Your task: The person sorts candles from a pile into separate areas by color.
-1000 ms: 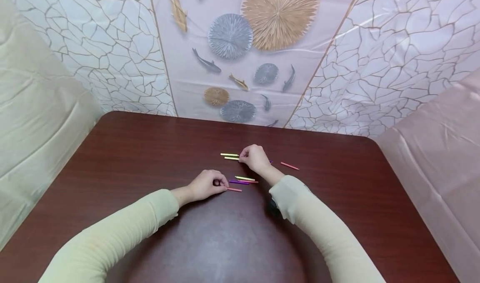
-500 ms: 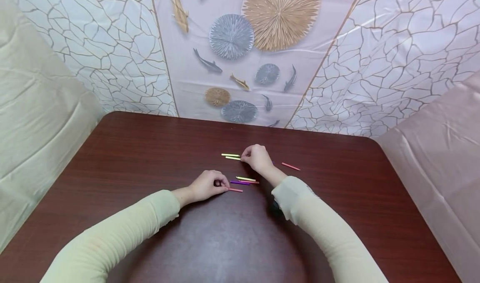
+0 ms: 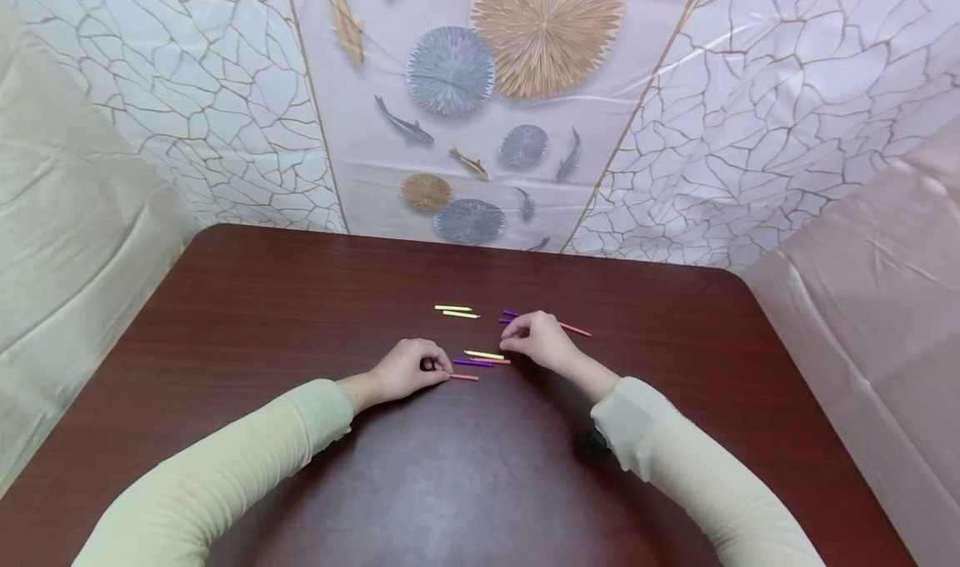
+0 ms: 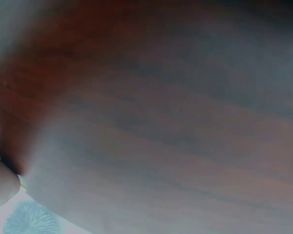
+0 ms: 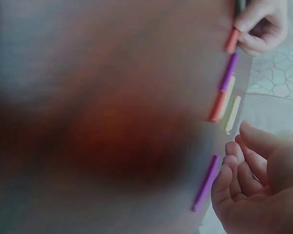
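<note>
My left hand (image 3: 408, 371) pinches one end of a slim pinkish-red stick (image 3: 465, 377) low over the table; the right wrist view shows this stick (image 5: 231, 41) between thumb and finger. Just beyond it lie a purple stick (image 3: 474, 363), a red one (image 3: 495, 362) and a yellow one (image 3: 483, 354), close together. My right hand (image 3: 543, 339) hovers right of them, fingers loosely bent, thumb apart, holding nothing. Purple sticks (image 3: 510, 313) show beyond its fingers, partly hidden by the hand. Another red stick (image 3: 576, 329) extends to its right.
Two yellow sticks (image 3: 457, 311) lie side by side farther back on the dark reddish-brown table (image 3: 300, 300). Behind the table hangs a patterned cloth (image 3: 465, 133). The left wrist view is mostly blurred tabletop (image 4: 161, 122).
My right hand has left the end of a yellow stick and moved right and nearer to me, uncovering purple sticks. The left hand keeps its pinch in place; the head view has shifted slightly.
</note>
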The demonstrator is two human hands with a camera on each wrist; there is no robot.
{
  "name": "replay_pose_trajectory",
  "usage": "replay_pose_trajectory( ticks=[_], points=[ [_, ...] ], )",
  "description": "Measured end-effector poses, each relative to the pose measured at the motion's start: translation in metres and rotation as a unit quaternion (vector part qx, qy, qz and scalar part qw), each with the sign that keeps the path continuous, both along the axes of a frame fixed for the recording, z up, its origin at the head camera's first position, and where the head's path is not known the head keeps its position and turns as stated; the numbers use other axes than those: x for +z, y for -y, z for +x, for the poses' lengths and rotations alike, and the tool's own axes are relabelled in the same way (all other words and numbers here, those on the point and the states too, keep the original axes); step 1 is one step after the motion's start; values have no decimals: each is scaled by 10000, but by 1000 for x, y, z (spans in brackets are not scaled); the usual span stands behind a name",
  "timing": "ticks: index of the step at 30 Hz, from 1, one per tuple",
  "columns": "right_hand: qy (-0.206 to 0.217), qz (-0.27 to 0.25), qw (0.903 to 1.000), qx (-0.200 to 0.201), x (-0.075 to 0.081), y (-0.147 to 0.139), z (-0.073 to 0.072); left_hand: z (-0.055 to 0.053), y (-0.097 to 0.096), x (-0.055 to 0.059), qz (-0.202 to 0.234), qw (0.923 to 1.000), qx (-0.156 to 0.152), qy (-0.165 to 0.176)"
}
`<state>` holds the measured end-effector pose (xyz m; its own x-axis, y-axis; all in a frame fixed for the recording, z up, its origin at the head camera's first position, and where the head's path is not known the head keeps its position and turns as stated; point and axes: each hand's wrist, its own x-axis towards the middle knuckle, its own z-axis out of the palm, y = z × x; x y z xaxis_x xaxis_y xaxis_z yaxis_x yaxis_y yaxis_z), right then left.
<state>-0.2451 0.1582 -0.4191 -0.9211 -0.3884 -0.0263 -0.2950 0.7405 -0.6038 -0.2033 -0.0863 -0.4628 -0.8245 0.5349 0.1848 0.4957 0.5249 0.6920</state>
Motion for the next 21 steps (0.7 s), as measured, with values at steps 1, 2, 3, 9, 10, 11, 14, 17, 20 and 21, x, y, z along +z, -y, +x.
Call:
replay_pose_trajectory(
  ticks=[1,2,3,9,10,11,14,17,20,21],
  points=[
    [60,12,10000,52,-2,-2,3,0,0,0,9,10000,1,12],
    [116,16,9999,92,-3,-3,5,0,1,0,12,10000,13,21],
    [173,14,9998,118,-5,-4,7,0,1,0,19,10000,31,45],
    [209,-7,9996,189,-10,-5,13,1,1,1,26,10000,38,12],
    [185,3,9996,210,-11,-5,13,1,1,1,24,10000,36,4],
    [161,23,9996,236,-11,-5,13,1,1,2,22,10000,36,-9],
    [106,92,9994,306,-13,-5,13,2,0,4,4,10000,38,-16],
    [51,123,9994,332,-14,-5,13,3,-1,5,-10,10000,33,-7],
    [17,146,9994,311,-15,-6,13,3,-1,5,-4,10000,18,-20],
    [18,160,9994,298,-15,-6,14,3,-1,5,2,10000,12,-25]
  ],
)
